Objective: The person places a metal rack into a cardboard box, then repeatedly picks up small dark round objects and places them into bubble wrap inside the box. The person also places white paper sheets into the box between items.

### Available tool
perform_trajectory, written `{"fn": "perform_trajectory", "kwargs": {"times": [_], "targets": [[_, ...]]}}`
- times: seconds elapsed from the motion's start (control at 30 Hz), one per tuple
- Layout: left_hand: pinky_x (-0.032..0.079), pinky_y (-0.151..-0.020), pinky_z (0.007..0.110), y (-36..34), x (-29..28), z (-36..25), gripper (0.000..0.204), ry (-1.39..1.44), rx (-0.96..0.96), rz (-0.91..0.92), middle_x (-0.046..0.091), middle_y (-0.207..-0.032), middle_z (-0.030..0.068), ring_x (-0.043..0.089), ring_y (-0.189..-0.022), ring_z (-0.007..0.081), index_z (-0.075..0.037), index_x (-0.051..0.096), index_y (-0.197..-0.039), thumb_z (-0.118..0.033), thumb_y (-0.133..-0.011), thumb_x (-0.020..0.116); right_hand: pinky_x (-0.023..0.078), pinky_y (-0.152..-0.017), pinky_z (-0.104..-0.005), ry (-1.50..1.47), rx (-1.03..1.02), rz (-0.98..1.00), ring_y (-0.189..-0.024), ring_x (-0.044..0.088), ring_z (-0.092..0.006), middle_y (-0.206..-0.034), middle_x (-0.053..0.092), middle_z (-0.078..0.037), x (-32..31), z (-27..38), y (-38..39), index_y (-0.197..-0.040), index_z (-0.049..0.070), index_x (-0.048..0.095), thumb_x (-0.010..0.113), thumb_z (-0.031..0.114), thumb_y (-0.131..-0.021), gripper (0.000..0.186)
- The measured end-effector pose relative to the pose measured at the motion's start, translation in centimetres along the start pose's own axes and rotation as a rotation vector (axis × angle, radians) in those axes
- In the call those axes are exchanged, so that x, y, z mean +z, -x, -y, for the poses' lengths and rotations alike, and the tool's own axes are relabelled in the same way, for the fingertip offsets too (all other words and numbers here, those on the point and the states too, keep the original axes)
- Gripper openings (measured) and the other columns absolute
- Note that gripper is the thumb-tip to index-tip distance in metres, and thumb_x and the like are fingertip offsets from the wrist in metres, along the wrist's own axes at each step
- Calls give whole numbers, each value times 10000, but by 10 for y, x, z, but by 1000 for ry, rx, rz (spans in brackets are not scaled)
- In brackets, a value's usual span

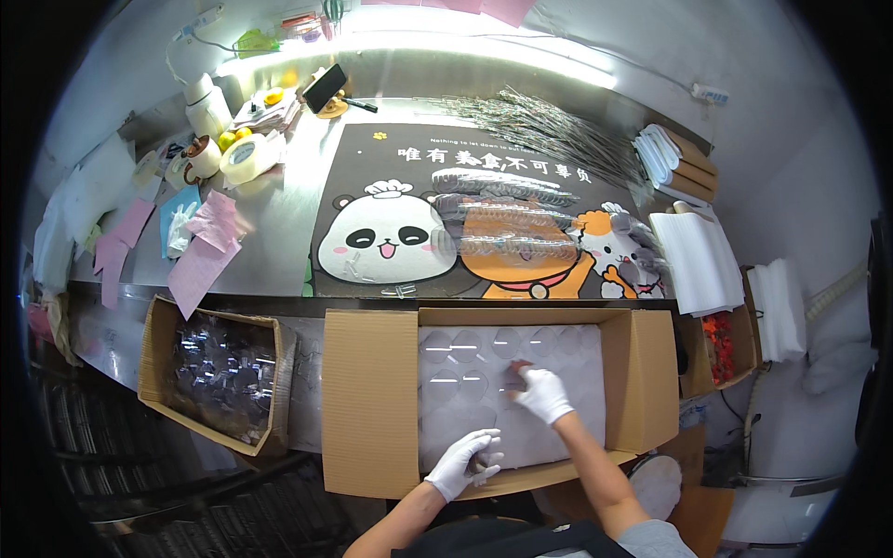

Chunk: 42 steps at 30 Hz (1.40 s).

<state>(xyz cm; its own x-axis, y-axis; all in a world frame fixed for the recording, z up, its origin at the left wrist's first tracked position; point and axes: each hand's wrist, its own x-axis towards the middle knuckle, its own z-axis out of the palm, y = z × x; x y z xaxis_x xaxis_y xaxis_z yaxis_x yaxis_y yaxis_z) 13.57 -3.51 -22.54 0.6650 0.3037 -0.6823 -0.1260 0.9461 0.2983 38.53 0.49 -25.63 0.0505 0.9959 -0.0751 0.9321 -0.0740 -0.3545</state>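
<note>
Both my hands wear white gloves and work inside an open cardboard box (pixel 372 400). My right hand (pixel 541 394) reaches over the middle of the box, its thumb and fingers closed on what looks like a clear round disc, partly hidden by the fingers. Near the box's front edge, my left hand (pixel 468 463) has its fingers curled round something dark or see-through that I cannot make out. Under the hands lies a whitish sheet (pixel 558 423). Clear round discs (pixel 474 383) rest on it in rows, glinting toward the back and left.
Rows of stacked clear discs (pixel 512 214) lie on a cartoon mat (pixel 372 200) behind the box. A carton of shiny wrapped pieces (pixel 223 372) stands left. White sheets (pixel 693 260) and a box with red items (pixel 716 349) are right; thin dark stems (pixel 558 130) lie at the back.
</note>
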Motion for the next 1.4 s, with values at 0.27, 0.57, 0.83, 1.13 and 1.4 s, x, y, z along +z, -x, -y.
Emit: {"fn": "perform_trajectory", "kwargs": {"times": [0.27,0.57,0.83,1.13,1.4], "targets": [[553,-876,479,-23,23,-29,310,-1503,543,-350,680,-1095,188,678,-998,364,-185,731,-1166,-322,-901,649,566,-871,-420,345,131,-121,-975,707,-324,-1110,721,-179,-60,-76,45,-1132,98,718,787,299,-764,426],[586,-769,490,-33,29,-58,236,-1860,475,-457,679,-1023,203,688,-934,386,-156,749,-1052,-235,-853,648,562,-658,-473,204,154,121,-737,720,-344,-773,716,-163,-2,23,32,-754,77,709,695,380,-808,308],[549,-925,468,38,25,-24,419,-1667,405,-304,668,-1180,161,649,-1087,370,-160,665,-1276,-349,-902,665,568,-665,-454,241,242,251,-749,730,-341,-804,739,-136,3,23,36,-841,95,771,705,429,-805,343],[577,-843,516,32,15,-10,328,-1727,439,-362,682,-1098,202,677,-1020,400,-107,697,-1152,-301,-895,635,582,-713,-454,235,423,258,-808,741,-343,-857,751,-155,15,31,37,-857,109,786,701,394,-791,304],[556,-871,527,24,7,-8,356,-1736,331,-338,681,-1090,232,663,-1022,424,-108,708,-1158,-339,-897,634,581,-710,-457,228,362,294,-798,735,-348,-832,743,-166,-1,41,31,-845,113,784,717,339,-769,248]]}}
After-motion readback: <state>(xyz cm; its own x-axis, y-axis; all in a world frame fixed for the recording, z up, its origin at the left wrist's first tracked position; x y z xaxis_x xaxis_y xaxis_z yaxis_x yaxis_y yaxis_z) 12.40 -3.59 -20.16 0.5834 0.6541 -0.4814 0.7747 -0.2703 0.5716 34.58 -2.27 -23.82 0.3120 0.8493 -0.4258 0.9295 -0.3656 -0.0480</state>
